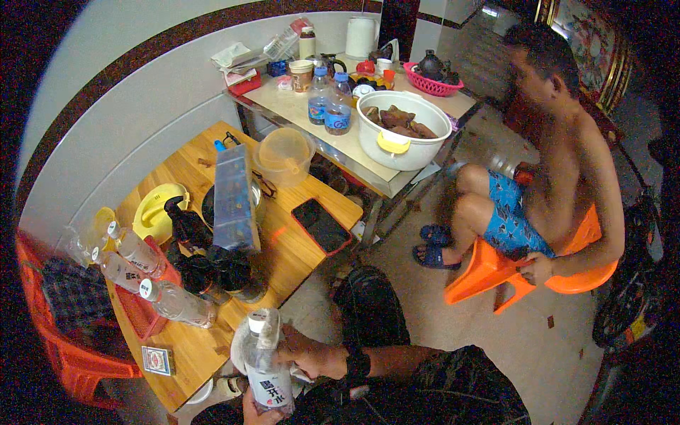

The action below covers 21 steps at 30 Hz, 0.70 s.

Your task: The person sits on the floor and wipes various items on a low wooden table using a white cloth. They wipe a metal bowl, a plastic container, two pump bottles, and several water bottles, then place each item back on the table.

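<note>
My left hand (pixel 260 411) grips the lower end of a clear plastic bottle (pixel 270 385) with a white cap, held tilted above my lap. At its upper part, my right hand (pixel 313 353), with a dark band on the wrist, presses a white cloth (pixel 240 342) around the side. Some of the right fingers are hidden behind the bottle. On the wooden table beside it, a similar capped bottle (pixel 180 305) stands tilted in view. Two more such bottles, one of them a clear bottle (pixel 119 268), are near a red plastic basket (pixel 139 313).
The wooden table (pixel 297 255) also bears a phone (pixel 322 226), dark bottles (pixel 194 228), a plastic tub (pixel 285 156) and a card box (pixel 158 360). Behind, a second table holds a white pot (pixel 404 130). At right, a person (pixel 574 143) sits on an orange chair (pixel 478 271).
</note>
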Available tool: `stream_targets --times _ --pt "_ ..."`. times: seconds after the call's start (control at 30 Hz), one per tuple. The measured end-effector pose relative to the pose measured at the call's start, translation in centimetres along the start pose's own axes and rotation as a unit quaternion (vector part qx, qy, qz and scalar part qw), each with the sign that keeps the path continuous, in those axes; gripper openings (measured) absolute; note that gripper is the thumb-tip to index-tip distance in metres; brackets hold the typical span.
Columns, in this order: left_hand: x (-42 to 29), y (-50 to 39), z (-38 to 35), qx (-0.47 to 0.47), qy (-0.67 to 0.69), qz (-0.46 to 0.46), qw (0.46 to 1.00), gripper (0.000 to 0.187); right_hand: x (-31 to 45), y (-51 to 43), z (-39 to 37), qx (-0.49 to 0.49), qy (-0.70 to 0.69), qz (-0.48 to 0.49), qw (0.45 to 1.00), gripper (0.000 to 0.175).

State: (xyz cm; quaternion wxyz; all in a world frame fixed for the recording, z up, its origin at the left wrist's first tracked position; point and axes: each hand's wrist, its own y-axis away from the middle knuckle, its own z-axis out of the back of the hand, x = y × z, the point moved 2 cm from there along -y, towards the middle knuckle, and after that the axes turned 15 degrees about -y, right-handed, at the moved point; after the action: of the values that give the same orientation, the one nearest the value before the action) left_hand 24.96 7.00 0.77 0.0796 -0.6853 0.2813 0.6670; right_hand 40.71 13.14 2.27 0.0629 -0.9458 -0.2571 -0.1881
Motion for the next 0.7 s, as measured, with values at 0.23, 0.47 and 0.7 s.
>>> stream_targets --times 0.23,0.47,0.7 --pt "1.6 0.3 1.6 0.112 0.073 0.077 0.988 0.076 -1.1 0.0 0.7 -0.048 0.042 0.009 0.998 0.048" --pt "4.0 -0.8 2.8 0.316 0.252 0.131 0.905 0.083 -1.6 0.8 0.2 -0.111 0.083 0.067 0.988 0.046" --pt "2.9 -0.4 2.3 0.292 0.253 0.083 0.919 0.087 -1.0 0.6 -0.3 -0.116 0.115 0.094 0.982 0.043"
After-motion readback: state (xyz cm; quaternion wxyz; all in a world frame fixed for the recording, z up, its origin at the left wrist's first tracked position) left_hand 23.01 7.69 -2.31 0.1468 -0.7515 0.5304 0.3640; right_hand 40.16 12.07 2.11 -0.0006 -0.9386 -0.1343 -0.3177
